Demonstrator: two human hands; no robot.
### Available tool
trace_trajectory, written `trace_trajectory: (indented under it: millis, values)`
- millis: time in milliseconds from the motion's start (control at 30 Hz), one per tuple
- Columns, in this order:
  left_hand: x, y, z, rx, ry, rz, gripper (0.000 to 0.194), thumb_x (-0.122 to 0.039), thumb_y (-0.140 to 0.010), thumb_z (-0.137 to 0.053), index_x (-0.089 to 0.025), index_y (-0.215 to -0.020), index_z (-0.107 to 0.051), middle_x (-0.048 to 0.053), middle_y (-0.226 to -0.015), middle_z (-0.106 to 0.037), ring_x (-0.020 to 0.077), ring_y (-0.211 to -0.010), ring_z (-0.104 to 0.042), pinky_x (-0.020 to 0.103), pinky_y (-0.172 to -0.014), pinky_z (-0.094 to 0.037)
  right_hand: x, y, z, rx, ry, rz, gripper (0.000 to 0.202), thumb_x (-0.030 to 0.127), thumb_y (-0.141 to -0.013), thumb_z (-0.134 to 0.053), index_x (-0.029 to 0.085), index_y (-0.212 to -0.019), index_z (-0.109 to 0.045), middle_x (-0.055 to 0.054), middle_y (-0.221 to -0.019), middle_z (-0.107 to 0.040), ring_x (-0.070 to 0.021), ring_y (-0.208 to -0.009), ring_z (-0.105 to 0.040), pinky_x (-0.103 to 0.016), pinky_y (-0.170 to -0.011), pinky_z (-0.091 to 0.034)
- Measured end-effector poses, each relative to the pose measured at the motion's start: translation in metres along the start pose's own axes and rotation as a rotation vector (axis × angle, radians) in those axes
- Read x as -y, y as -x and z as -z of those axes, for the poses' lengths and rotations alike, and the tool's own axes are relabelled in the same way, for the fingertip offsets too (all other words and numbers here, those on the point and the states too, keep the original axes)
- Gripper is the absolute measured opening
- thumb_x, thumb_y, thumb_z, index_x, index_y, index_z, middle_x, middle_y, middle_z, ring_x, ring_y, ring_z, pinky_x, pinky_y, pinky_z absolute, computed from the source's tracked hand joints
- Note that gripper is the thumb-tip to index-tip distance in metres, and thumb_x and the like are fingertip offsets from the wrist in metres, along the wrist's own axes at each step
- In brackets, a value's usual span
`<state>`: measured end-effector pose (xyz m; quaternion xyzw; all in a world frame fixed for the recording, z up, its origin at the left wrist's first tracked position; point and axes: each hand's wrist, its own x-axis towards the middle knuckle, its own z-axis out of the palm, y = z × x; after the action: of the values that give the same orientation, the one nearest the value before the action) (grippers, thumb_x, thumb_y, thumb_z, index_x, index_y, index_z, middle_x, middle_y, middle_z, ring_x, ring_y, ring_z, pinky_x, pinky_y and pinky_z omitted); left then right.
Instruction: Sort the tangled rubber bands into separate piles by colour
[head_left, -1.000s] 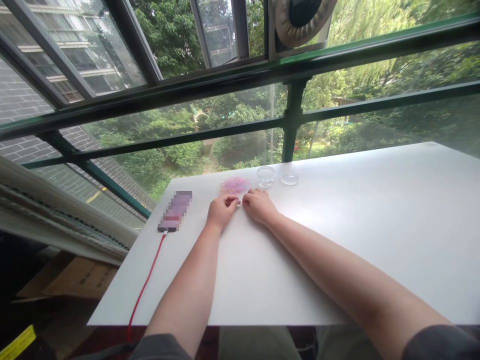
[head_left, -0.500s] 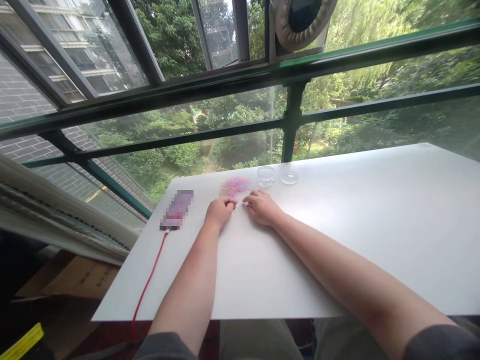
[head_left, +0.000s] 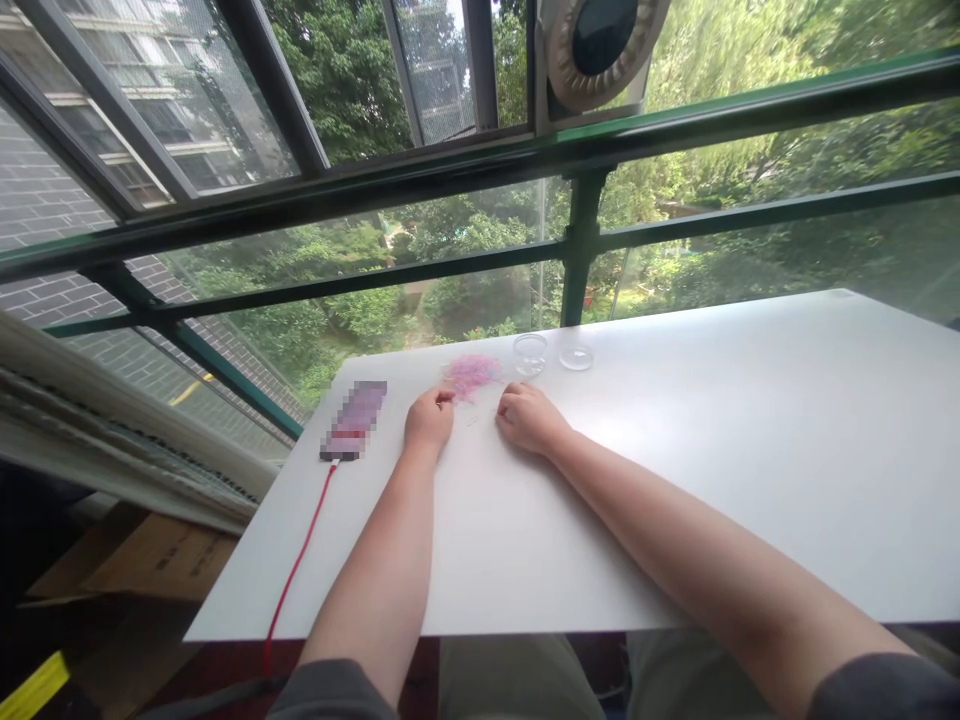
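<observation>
My left hand (head_left: 429, 420) rests on the white table (head_left: 525, 540) with thumb and forefinger pinched together; anything between them is too small to make out. To its right, my right hand (head_left: 534, 418) lies with fingers curled in, and whatever they may hold is hidden. Just beyond both hands is a loose heap of thin pink and purple strands (head_left: 472, 375). A few tiny thin pieces (head_left: 471, 421) lie on the tabletop in the gap between the hands. Behind my right hand stands a clear round dish (head_left: 530, 352), with a second shallow clear dish (head_left: 576, 357) beside it.
A phone-like device (head_left: 354, 420), blurred out, lies at the left with a red cable (head_left: 304, 550) running off the front edge. Green railing (head_left: 582, 240) and windows border the table's far side. A cardboard box (head_left: 161, 555) sits below on the left.
My hands have moved apart: the left a little to the left, the right slightly to the right. The right fingers, stretched toward the left hand before, are now curled in.
</observation>
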<state>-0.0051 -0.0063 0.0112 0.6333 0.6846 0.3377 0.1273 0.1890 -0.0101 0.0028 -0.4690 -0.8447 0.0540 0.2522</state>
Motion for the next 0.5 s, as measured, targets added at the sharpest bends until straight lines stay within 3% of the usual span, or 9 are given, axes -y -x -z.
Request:
trace_trajectory:
  millis: [133,333,500]
  values:
    - [0.005,-0.002,0.003,-0.015,-0.011,0.011,0.030,-0.011,-0.076,-0.046,-0.019,-0.094,-0.068,0.006,-0.092,-0.071,0.0182,-0.089,-0.064,0.030,-0.085,-0.048,-0.003,0.001,0.002,-0.009,0.013,-0.044,0.013,0.023,-0.078,-0.056,0.016,-0.078,-0.066,-0.009,-0.090,-0.063,-0.0210,-0.088,-0.053,-0.030,-0.083,-0.040]
    - [0.012,-0.004,0.003,-0.023,-0.043,0.019,0.035,-0.011,-0.072,-0.049,-0.017,-0.101,-0.067,0.008,-0.100,-0.068,0.0180,-0.090,-0.062,0.030,-0.088,-0.047,-0.005,0.000,0.002,-0.013,0.032,-0.098,0.021,0.025,-0.080,-0.054,0.017,-0.093,-0.068,-0.010,-0.094,-0.063,-0.0232,-0.093,-0.052,-0.033,-0.086,-0.039]
    - [0.011,-0.003,0.000,0.016,-0.072,0.001,0.030,-0.017,-0.070,-0.057,-0.020,-0.098,-0.069,0.008,-0.099,-0.068,0.0192,-0.087,-0.062,0.031,-0.087,-0.046,-0.008,-0.002,0.002,0.012,0.005,-0.132,0.020,0.024,-0.082,-0.051,0.019,-0.085,-0.071,-0.009,-0.093,-0.064,-0.0239,-0.094,-0.052,-0.034,-0.086,-0.037]
